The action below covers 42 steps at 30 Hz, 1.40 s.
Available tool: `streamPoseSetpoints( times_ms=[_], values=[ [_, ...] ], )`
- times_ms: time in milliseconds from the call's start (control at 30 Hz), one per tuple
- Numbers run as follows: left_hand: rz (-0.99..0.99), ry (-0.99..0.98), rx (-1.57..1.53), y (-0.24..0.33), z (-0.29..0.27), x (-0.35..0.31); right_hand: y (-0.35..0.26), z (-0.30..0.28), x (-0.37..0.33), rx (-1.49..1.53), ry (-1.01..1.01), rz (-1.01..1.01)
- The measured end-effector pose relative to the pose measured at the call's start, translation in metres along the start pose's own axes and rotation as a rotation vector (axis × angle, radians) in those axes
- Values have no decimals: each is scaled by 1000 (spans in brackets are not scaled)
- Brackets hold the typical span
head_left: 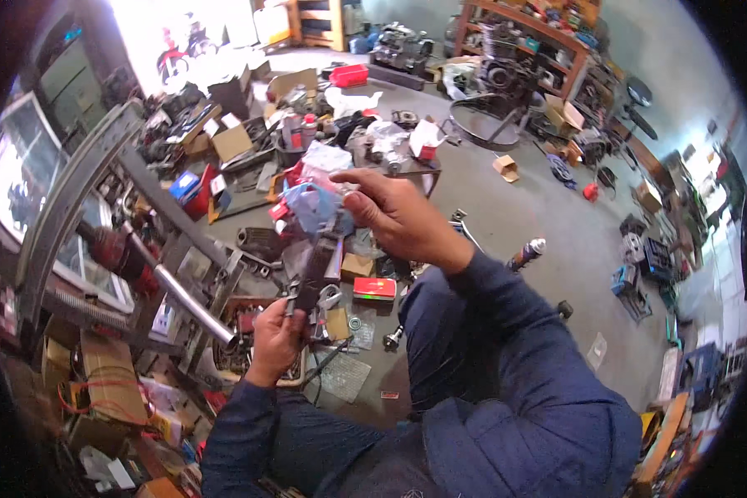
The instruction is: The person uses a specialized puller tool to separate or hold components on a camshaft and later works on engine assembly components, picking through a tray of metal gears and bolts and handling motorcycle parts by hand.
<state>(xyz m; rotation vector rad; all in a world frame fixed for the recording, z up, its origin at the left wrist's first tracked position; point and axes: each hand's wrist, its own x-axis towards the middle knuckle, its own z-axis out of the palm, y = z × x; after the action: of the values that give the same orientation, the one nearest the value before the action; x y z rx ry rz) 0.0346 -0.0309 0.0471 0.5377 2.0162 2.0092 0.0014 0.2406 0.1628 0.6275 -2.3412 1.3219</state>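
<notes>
My left hand [279, 342] is closed around the lower end of a long, dark metal part [314, 274] with small silvery pieces at its ends. The part stands tilted in front of me, its upper end near my right hand [402, 217]. That hand is raised, thumb and index finger pinched together by a small pale thing too small to name. Whether the right fingers also touch the dark part cannot be told. Just past the hands lies a light blue plastic bag [311, 207]. Below sits a red box [375, 289] with a green edge.
On my left stands a metal press frame [100, 191] with a shiny lever bar [192, 303]. A low table heaped with parts and packaging lies ahead. A spray can [529, 252] stands on the floor at right, and an engine [502, 70] further back. Cardboard boxes [108, 373] fill the lower left.
</notes>
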Motion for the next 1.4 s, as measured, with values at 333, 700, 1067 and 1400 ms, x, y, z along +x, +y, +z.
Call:
streamPoseSetpoints(
  times_ms=[333,700,1067,1400],
  values=[
    [192,-117,327,-2,9,5,-14,-35,-22,-13,-312,339],
    [583,43,744,0,-3,8,29,-31,-68,-95,-230,316],
    [636,45,806,-1,-7,7,2,-3,-73,70,-25,306],
    [594,-28,744,-5,0,1,-6,-34,-70,-40,-195,317]
  ],
)
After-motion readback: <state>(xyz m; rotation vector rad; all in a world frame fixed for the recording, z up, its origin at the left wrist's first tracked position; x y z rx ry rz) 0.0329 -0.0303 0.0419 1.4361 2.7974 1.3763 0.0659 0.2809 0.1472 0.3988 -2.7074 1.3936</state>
